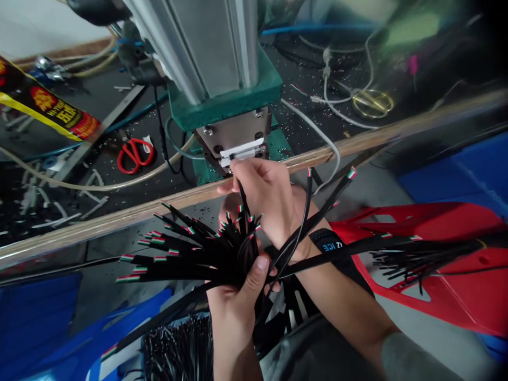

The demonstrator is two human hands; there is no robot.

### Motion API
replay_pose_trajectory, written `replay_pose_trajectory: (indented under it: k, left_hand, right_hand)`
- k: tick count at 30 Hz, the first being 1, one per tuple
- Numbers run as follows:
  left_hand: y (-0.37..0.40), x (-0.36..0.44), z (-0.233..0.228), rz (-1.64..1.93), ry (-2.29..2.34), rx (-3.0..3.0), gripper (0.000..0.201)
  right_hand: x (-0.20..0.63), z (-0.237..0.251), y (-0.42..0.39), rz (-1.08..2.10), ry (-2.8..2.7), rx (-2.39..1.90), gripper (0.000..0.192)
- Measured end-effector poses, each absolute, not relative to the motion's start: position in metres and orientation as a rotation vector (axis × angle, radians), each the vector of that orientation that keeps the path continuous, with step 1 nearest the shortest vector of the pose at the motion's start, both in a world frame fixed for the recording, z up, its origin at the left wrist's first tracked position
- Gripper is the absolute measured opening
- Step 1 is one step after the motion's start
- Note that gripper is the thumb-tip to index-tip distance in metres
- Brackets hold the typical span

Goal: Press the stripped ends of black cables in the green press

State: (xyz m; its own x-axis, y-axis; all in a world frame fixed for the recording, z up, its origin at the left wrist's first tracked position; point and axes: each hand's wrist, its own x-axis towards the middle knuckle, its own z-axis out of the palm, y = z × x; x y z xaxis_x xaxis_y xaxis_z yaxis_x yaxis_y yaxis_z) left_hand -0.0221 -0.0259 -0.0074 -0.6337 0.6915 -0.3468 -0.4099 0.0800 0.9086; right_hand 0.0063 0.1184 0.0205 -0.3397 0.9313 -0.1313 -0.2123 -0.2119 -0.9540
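My left hand (240,299) is wrapped round a thick bundle of black cables (210,262). Their stripped ends fan out, showing red, white and green wires. My right hand (268,193) pinches a single black cable (243,197), with its tip at the slotted metal jaw of a press machine (238,151). The fingers partly hide that tip, so I cannot tell how far it reaches in. A few cables from the bundle stick out to the right, across my right forearm.
Red-handled scissors (135,155), a steel ruler (103,124) and a black-and-yellow packet (43,100) lie left of the machine. A wooden table edge (159,211) runs before me. At right is a red plastic stool (448,254) with more cables; blue crates (35,312) stand low.
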Motion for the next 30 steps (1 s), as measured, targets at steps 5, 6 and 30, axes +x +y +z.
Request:
replay_pose_trajectory:
  k: [5,6,30]
  left_hand:
    - [-0.027,-0.023,-0.008,1.709,1.526,0.263,0.033]
    - [-0.027,-0.023,-0.008,1.706,1.533,0.254,0.034]
    - [-0.028,-0.023,-0.01,1.649,1.429,0.174,0.036]
  right_hand:
    - [0.007,0.031,0.115,1.692,-1.183,-1.064,0.042]
    - [0.007,0.032,0.115,1.693,-1.184,-1.078,0.042]
    - [0.007,0.022,0.115,1.548,-1.287,-0.988,0.042]
